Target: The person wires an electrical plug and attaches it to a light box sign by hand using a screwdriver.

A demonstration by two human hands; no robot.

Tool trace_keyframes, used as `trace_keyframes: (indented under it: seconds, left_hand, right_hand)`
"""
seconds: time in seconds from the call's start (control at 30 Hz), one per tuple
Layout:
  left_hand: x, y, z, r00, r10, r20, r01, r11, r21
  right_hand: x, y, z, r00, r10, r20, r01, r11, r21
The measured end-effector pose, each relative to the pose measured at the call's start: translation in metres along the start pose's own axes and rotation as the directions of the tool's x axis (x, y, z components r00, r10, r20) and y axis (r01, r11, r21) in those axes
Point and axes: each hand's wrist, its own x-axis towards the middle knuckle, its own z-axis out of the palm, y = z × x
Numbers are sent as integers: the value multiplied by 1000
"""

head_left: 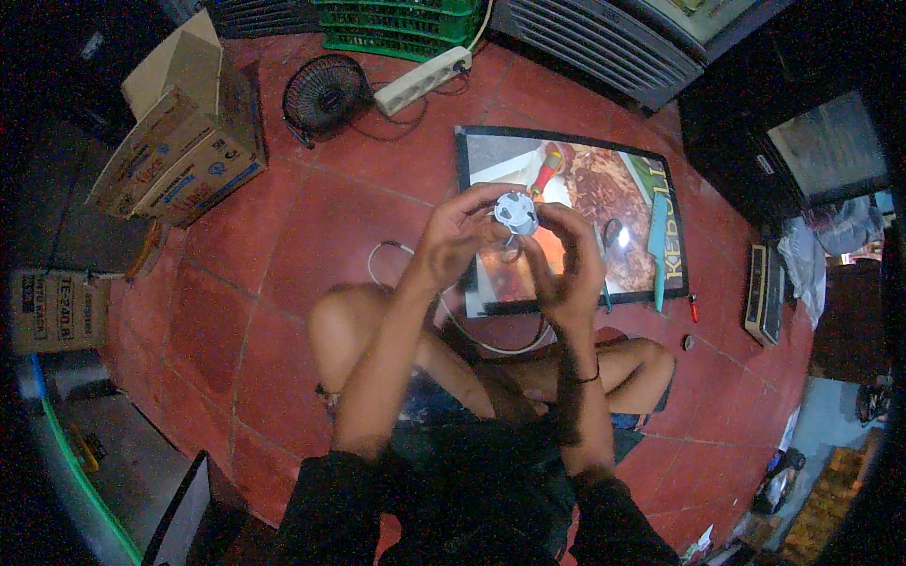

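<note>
Between my two hands, raised over a glossy framed panel [578, 300], is a small round white part [515, 213] with dark cutouts in its face. Its exact kind I cannot make out. My left hand [453, 236] grips it from the left with bent fingers. From the right, the fingers of my right hand [569, 269] close on its edge. A pale cable [514, 351] loops below my hands and passes behind my left forearm; whether it joins the part is hidden. Just beyond my hands, a screwdriver with a red and yellow handle [545, 174] lies on the panel.
A teal long-bladed tool [657, 250] and a small dark round piece [614, 231] rest on the panel. A small red tool [694, 308] lies on the tiles. Farther off are a black fan [326, 94], a power strip [422, 82], a green crate [401, 26] and a cardboard box [189, 141].
</note>
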Motion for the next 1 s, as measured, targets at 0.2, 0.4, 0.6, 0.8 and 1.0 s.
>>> trace_keyframes:
  seconds: [0.2,0.4,0.6,0.8,1.0]
  left_hand:
    - [0,3,2,998,49,32,-51,997,63]
    - [1,0,3,997,60,46,-62,997,40]
    - [-1,-3,-2,991,124,52,-130,982,137]
    - [-3,0,0,997,53,53,-61,987,152]
    - [2,-11,17,989,145,-34,-144,988,48]
  right_hand:
    - [-5,2,2,997,-71,-32,71,997,-10]
    - [-4,4,0,997,-70,-41,71,997,10]
    - [-3,-2,-2,998,59,19,-60,997,53]
    - [3,-4,-6,994,-31,106,42,994,-103]
    - [10,-2,6,995,-96,-5,93,982,-163]
